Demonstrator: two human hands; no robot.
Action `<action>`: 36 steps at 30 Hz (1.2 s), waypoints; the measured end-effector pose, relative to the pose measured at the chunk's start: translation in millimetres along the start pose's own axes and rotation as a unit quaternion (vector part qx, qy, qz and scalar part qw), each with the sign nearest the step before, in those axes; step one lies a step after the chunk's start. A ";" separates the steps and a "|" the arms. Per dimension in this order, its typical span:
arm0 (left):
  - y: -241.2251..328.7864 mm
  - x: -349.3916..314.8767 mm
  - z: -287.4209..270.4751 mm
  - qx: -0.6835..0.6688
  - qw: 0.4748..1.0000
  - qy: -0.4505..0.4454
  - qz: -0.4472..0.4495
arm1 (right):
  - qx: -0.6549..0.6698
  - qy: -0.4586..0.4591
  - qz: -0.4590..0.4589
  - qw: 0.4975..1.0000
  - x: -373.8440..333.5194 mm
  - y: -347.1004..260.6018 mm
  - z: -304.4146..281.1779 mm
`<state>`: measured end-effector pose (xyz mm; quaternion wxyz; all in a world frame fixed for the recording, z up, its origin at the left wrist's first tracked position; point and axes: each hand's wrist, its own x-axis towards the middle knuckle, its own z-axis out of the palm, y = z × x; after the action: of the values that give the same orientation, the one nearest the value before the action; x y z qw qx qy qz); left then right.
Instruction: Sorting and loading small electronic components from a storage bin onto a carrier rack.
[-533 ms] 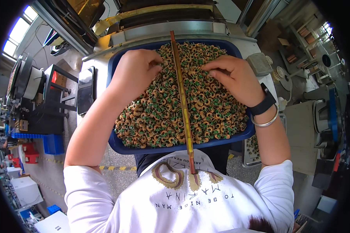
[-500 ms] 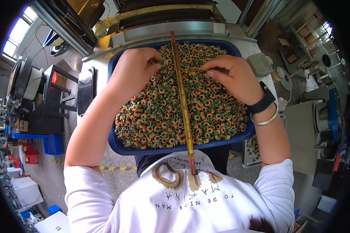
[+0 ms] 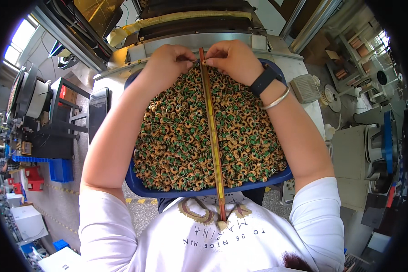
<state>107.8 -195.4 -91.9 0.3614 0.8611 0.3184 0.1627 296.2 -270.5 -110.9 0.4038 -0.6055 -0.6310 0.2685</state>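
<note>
A dark blue bin (image 3: 186, 191) is heaped with small ring coils (image 3: 172, 136), copper-wound, with green cores and thin wire leads. Across it, from the far rim to my shirt, lies a long narrow yellow strip (image 3: 214, 145) with reddish ends. My right hand (image 3: 235, 61) pinches a small wire-wound coil (image 3: 205, 63) at the strip's far end. Just left of that end, my left hand (image 3: 171, 65) has thumb and fingers drawn together; whatever sits between the fingertips is too small to make out.
A metal rail (image 3: 167, 44) and machine frame stand beyond the bin. On the table's right lies a grey ridged block (image 3: 305, 88); a black flat device (image 3: 99, 106) is at the left. Below the bin's right side, a metal tray (image 3: 287, 192) holds more coils.
Both hands have come up to the strip's far end, the right moving left and away from the coil heap. The bin and strip now appear slightly lower in the picture.
</note>
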 end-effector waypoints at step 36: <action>-2.7 -7.4 19.3 0.163 0.968 0.041 0.187 | -0.137 -0.020 -0.096 0.986 -17.5 -10.4 3.1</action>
<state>111.0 -208.9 -107.4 0.1660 0.9452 0.1884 0.2087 286.8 -288.4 -107.1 0.3279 -0.5866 -0.7248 0.1517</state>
